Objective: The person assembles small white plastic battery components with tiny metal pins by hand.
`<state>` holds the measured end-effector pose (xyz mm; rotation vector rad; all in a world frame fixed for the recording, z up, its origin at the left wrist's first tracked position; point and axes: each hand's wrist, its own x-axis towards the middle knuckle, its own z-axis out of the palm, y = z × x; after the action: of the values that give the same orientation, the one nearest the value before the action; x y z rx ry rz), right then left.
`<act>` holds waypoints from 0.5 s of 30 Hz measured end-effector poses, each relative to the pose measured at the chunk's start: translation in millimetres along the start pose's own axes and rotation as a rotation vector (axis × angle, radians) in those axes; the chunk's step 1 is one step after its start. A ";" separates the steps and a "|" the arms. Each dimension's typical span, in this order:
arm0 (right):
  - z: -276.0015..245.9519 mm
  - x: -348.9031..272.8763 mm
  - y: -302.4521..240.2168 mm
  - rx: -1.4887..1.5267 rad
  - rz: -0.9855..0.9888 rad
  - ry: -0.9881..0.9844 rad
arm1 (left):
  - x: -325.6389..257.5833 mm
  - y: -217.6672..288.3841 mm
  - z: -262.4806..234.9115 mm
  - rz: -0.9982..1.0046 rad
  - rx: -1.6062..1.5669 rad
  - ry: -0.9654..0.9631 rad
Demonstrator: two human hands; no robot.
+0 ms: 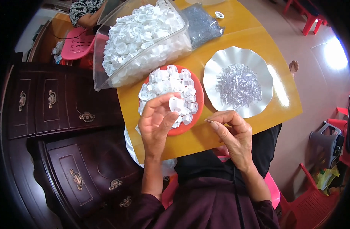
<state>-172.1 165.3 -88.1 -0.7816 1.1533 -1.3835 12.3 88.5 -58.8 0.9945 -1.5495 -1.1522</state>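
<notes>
A white plastic part (176, 105) with a round rim is pinched between the thumb and fingers of my left hand (156, 118). It is held up above a red plate (199, 89) heaped with similar white plastic parts (163, 82). My right hand (233, 131) is closed at the fingertips on a thin clear pin (208, 120), just right of the red plate. Beyond that hand stands a silvery wavy-rimmed dish (211, 70) with a pile of small clear pins (239, 86) in it. The two hands are apart.
A large clear bin (144, 51) full of white parts stands at the table's far left. Next to it lies a bag of clear pieces (201, 24), and a single white part (219, 15) sits farther right. Dark wooden drawers (64, 99) flank the yellow table (259, 36).
</notes>
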 end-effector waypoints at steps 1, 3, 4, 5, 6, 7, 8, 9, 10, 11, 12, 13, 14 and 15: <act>2.7 0.1 -7.2 -0.007 -0.032 0.010 | -4.5 1.4 6.6 -0.202 -0.432 -0.020; 7.2 -0.6 -15.2 -0.012 -0.061 0.019 | -10.8 -6.8 10.6 -0.223 -0.528 -0.082; 8.2 -1.1 -16.9 0.002 -0.094 0.000 | -13.0 -10.3 16.0 -0.232 -0.592 -0.084; 8.1 -0.9 -17.4 0.012 -0.127 -0.015 | -13.6 -13.3 21.9 -0.242 -0.661 -0.089; 8.2 -0.3 -16.8 0.012 -0.126 -0.007 | -14.4 -12.0 26.6 -0.262 -0.707 -0.089; 8.3 0.5 -15.5 0.001 -0.152 -0.001 | -15.4 -14.8 28.7 -0.267 -0.709 -0.096; 8.3 1.0 -14.5 -0.010 -0.179 0.003 | -16.7 -19.3 29.4 -0.270 -0.707 -0.101; 7.8 1.4 -13.4 -0.009 -0.180 0.010 | -17.7 -23.1 30.1 -0.273 -0.705 -0.107; 7.1 1.7 -12.1 -0.010 -0.170 0.021 | -18.2 -25.4 31.1 -0.275 -0.704 -0.114; 6.4 2.0 -10.5 -0.011 -0.160 0.031 | -18.7 -27.9 32.1 -0.254 -0.704 -0.120; 6.2 2.3 -9.1 -0.010 -0.162 0.038 | -18.9 -29.8 32.9 -0.233 -0.704 -0.126; 6.2 2.7 -7.9 0.020 -0.154 0.039 | -18.6 -31.3 33.5 -0.235 -0.704 -0.132; 6.0 2.7 -6.8 0.049 -0.144 0.041 | -18.9 -33.1 34.2 -0.212 -0.697 -0.148; 5.7 2.9 -6.4 0.050 -0.144 0.047 | -19.2 -34.5 34.8 -0.188 -0.690 -0.164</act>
<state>-169.4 160.6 -80.9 -0.8132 1.1122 -1.5514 -14.4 106.2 -100.6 0.5890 -1.0525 -1.7740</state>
